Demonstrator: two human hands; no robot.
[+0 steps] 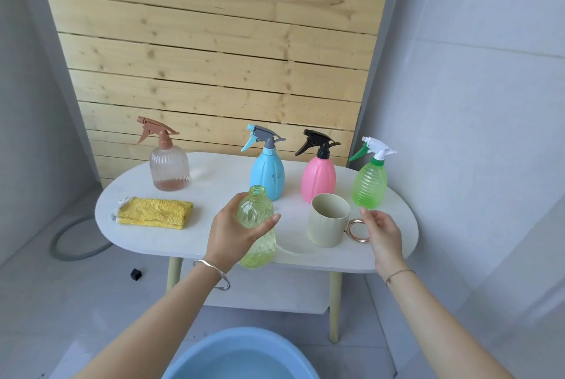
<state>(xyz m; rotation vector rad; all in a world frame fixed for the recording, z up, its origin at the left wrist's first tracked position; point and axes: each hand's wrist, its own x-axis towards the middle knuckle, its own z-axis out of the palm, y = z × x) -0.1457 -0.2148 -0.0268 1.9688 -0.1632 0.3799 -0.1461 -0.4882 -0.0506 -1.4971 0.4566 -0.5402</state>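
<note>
Gripping an uncapped, ribbed yellow bottle [256, 219], left hand [235, 233] wraps its shoulder.

Single view, worn on the head: it's just in front of the white oval table [220, 177], looking forward and down across it to the wooden slat wall [214, 42] behind. It's close in, with the left hand [235, 232] and right hand [382, 235] over the table's near edge and a blue basin [241, 354] below it.
</note>
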